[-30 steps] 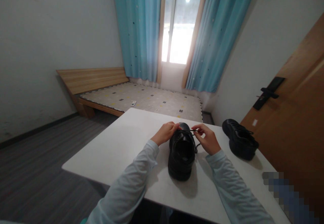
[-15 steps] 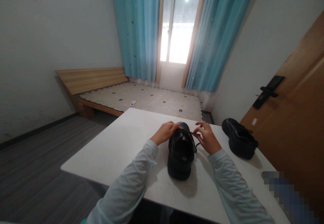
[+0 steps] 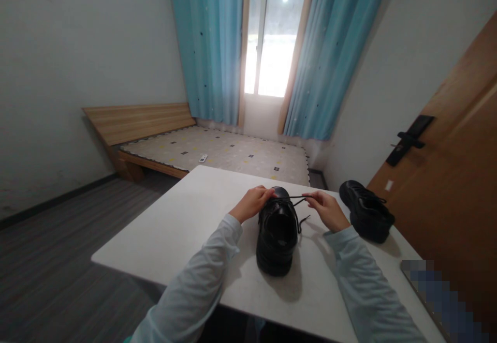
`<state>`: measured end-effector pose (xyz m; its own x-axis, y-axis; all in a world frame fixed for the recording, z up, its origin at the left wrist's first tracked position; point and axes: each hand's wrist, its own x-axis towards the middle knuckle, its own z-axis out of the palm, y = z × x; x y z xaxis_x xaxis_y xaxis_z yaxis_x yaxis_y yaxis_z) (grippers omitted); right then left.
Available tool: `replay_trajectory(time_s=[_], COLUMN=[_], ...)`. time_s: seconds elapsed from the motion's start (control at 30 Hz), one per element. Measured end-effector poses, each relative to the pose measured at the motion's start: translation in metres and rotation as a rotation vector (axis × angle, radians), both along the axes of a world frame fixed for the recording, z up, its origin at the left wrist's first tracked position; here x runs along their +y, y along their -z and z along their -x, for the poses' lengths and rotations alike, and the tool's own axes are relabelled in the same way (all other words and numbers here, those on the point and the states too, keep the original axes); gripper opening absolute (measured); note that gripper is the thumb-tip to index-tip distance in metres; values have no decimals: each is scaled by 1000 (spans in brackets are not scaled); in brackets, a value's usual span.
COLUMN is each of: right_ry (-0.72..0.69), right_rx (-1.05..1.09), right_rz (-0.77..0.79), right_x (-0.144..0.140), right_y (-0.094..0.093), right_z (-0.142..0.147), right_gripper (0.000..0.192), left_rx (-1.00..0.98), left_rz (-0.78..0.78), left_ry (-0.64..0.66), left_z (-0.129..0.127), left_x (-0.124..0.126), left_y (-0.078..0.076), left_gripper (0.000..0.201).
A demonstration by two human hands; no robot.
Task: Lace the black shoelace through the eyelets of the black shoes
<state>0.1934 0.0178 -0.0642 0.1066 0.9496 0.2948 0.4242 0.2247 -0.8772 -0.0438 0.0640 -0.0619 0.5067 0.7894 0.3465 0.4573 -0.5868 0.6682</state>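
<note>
A black shoe (image 3: 275, 260) stands upright on the white table, heel toward me and toe away. My left hand (image 3: 252, 202) is closed against its left front side, fingertips by the lacing; whether they also pinch a lace I cannot tell. My right hand (image 3: 328, 210), right of the shoe, pinches a black shoelace (image 3: 292, 197) between thumb and fingers. The lace is stretched nearly level across the front of the shoe. A loose lace end hangs at the shoe's right side, its tip pointing right.
A second black shoe (image 3: 365, 211) sits at the table's right edge. A pixelated flat object (image 3: 435, 296) lies at the near right corner of the white table (image 3: 163, 239). Behind are a bed (image 3: 233, 151) with a small white remote (image 3: 203, 158), and a wooden door (image 3: 458, 177) at right.
My right hand has moved right, drawing the shoelace out straight from the shoe; its fingers have come closer together. My left hand and the shoe have stayed in place.
</note>
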Motion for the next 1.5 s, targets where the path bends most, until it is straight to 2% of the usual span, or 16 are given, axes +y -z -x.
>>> replay_trajectory(time_s=[0.1, 0.23, 0.4, 0.53, 0.67, 0.8, 0.97, 1.23, 1.37, 1.5], right_ry=[-78, -167, -244, -216, -164, -157, -80, 185, 138, 63], right_rx=[263, 501, 614, 600, 460, 255, -31, -621, -814, -730], right_rz=[129, 191, 219, 173, 117, 30, -111, -150, -130, -114], right_x=[-2, -7, -12, -13, -13, -12, -8, -14, -15, -14], right_y=[-3, -8, -13, -13, -13, -14, -12, -11, -11, -10], right_z=[0, 5, 14, 16, 14, 11, 6, -1, -1, -3], right_gripper=[36, 38, 37, 40, 39, 36, 34, 28, 33, 39], left_rx=[1, 0, -7, -32, -47, -72, -100, -109, -108, -93], left_rz=[0, -2, 5, 23, 25, 34, 89, 137, 127, 108], left_ry=[0, 4, 0, 2, 18, 25, 32, 118, 107, 95], left_z=[0, 0, 0, 0, 2, 2, 2, 5, 6, 6], left_x=[1, 1, 2, 3, 4, 5, 8, 7, 9, 10], left_y=[1, 2, 2, 3, 5, 8, 10, 6, 7, 9], left_gripper=[50, 49, 50, 51, 52, 52, 49, 34, 25, 24])
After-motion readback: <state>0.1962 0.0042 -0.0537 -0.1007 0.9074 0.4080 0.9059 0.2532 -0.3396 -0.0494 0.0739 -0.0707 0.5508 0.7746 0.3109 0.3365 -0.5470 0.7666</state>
